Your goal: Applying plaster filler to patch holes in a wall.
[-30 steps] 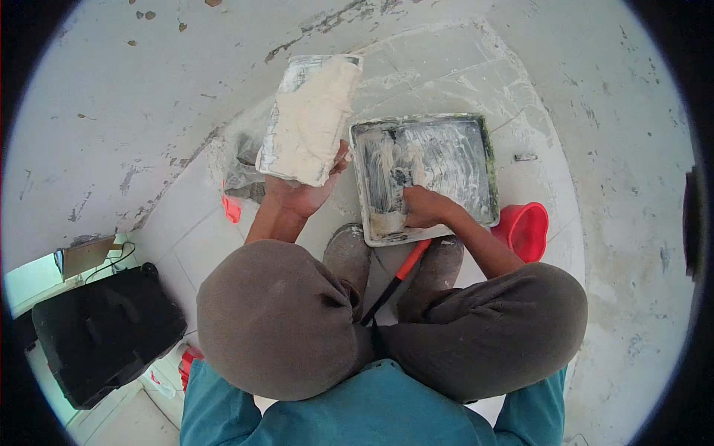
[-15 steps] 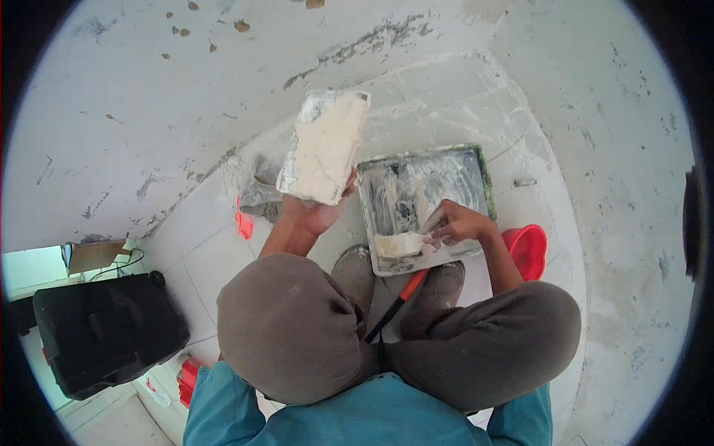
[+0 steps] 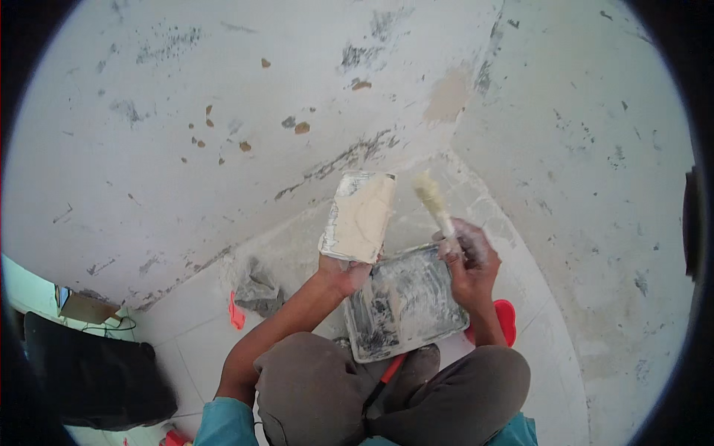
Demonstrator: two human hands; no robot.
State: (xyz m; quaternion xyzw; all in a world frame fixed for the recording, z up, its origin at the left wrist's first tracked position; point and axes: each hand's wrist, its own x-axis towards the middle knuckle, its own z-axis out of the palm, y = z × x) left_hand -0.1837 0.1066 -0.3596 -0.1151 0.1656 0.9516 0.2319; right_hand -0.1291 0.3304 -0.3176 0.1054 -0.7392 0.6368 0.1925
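Observation:
My left hand [image 3: 348,270] is closed round the underside of a rectangular plate [image 3: 355,215] loaded with smooth cream paste. My right hand [image 3: 468,264] grips a pale, paste-coated brush [image 3: 432,199], raised upright just right of the plate and slightly blurred. Below both hands, a smeared dark square tray [image 3: 405,312] rests by my feet, and the orange-and-black handle [image 3: 390,370] of some tool shows under its near edge.
A scuffed white wall [image 3: 223,89] with flaked patches meets another wall [image 3: 580,186] at the corner. On the tiled floor [image 3: 182,357] are crumpled grey plastic [image 3: 256,286], a red piece [image 3: 237,311], a red container [image 3: 504,320], and a black case [image 3: 89,372] at left.
My view has tilted up to show more wall. My right hand has lifted the brush from inside the tray to beside the plate; my left hand still holds the plate.

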